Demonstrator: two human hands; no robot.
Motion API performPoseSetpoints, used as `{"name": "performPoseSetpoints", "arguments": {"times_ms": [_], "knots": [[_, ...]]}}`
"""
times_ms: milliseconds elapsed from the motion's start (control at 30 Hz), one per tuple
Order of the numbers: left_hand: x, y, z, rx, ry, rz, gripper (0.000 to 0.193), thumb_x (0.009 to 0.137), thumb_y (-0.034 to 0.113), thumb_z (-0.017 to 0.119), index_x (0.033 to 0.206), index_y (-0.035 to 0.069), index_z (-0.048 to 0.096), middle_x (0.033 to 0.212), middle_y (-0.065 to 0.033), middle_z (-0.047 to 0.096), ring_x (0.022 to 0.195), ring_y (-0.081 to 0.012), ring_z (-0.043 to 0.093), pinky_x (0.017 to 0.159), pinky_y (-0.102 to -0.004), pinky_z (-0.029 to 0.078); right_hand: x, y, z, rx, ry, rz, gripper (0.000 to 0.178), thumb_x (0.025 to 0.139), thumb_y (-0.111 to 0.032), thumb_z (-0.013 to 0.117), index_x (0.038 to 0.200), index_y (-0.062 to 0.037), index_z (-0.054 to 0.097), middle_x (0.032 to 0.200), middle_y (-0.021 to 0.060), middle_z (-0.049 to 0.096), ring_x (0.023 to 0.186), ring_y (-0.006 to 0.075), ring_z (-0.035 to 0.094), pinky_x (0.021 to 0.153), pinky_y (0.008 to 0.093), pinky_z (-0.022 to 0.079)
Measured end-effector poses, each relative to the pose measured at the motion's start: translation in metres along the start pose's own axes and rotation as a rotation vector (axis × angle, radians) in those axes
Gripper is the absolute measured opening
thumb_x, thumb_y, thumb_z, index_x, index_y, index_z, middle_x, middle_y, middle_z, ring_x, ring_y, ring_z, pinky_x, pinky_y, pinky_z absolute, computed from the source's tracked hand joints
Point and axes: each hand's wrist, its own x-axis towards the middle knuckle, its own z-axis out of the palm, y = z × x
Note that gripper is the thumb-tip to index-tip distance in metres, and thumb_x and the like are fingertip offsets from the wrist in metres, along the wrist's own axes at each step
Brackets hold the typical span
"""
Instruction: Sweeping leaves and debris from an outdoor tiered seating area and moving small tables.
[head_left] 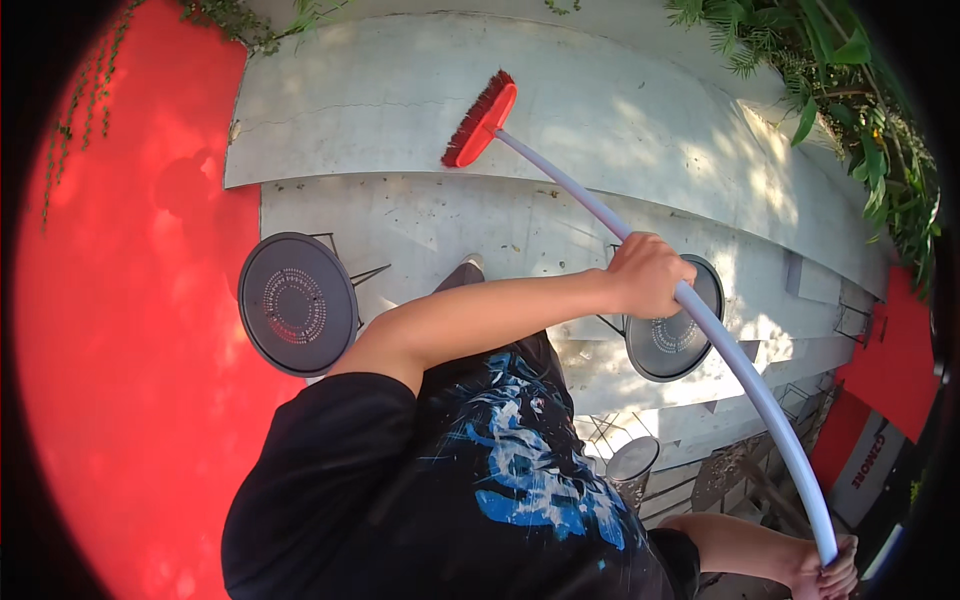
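Observation:
Both my hands grip one broom with a long pale lilac handle. My left hand reaches across my body, its fingers wrapped round the handle partway up. Lower down, close to the end of the handle, my right hand is closed round it at the lower right. The red broom head, with dark red bristles on its left side, is over the pale concrete ledge. Whether the bristles touch the ledge, I cannot tell.
A round dark metal table stands at the left, and another round table is partly behind my left hand. Small leaves dot the concrete step. A red wall runs along the left; plants hang at the upper right.

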Motion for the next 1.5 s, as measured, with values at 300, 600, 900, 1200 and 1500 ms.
{"name": "performPoseSetpoints", "arguments": {"times_ms": [300, 600, 900, 1200, 1500], "knots": [[-0.032, -0.14, -0.047, 0.42, -0.081, -0.133, 0.013, 0.058, 0.021, 0.062, 0.051, 0.013, 0.056, 0.051, -0.0073, 0.053, 0.055, -0.0299, 0.05, 0.064, -0.0372, 0.04, -0.086, 0.105, -0.062, -0.363, 0.395, 0.337, 0.03, 0.086, -0.019, 0.04, 0.058, -0.0125, 0.032, 0.051, 0.0008, 0.033, 0.047, 0.0124, 0.031, 0.059, 0.0305, 0.029], [-0.086, -0.102, 0.113, 0.217, -0.252, 0.005, 0.011, 0.056, 0.026, 0.062, 0.052, 0.016, 0.059, 0.049, -0.0046, 0.053, 0.054, -0.0241, 0.053, 0.067, -0.0323, 0.037, -0.078, 0.07, -0.075, -1.501, -0.768, 1.374, 0.022, 0.084, -0.018, 0.056, 0.098, -0.0017, 0.051, 0.079, 0.0095, 0.054, 0.066, 0.0178, 0.053, 0.06, 0.0273, 0.044], [-0.159, -0.078, 0.165, 0.242, -0.234, 0.101, 0.008, 0.06, 0.023, 0.062, 0.061, 0.015, 0.06, 0.058, -0.0009, 0.056, 0.071, -0.0179, 0.055, 0.077, -0.0358, 0.03, -0.283, 0.161, -0.102, -0.795, -0.515, 2.197, 0.045, 0.083, -0.021, 0.056, 0.121, -0.0068, 0.036, 0.084, 0.0114, 0.056, 0.055, 0.0198, 0.059, 0.047, 0.0269, 0.048], [-0.284, -0.087, 0.08, 0.231, -0.037, -0.307, 0.045, 0.071, 0.012, 0.059, 0.114, 0.015, 0.045, 0.115, -0.0099, 0.039, 0.112, -0.0263, 0.037, 0.094, -0.0379, 0.027, -0.364, 0.265, -0.116, -0.453, -0.296, 2.25, 0.024, 0.088, -0.03, 0.045, 0.101, -0.0107, 0.039, 0.064, 0.0062, 0.049, 0.04, 0.0181, 0.049, 0.035, 0.028, 0.04], [-0.548, -0.163, -0.003, -0.543, 1.806, -1.372, 0.066, 0.074, 0.053, 0.062, 0.114, 0.007, 0.036, 0.106, -0.0098, 0.042, 0.096, -0.0214, 0.045, 0.078, -0.0401, 0.043, -0.455, 0.286, -0.188, -0.531, -0.101, 2.246, 0.028, 0.087, -0.04, 0.042, 0.099, -0.0157, 0.046, 0.057, 0.0019, 0.043, 0.038, 0.0145, 0.04, 0.035, 0.0245, 0.031]]}}
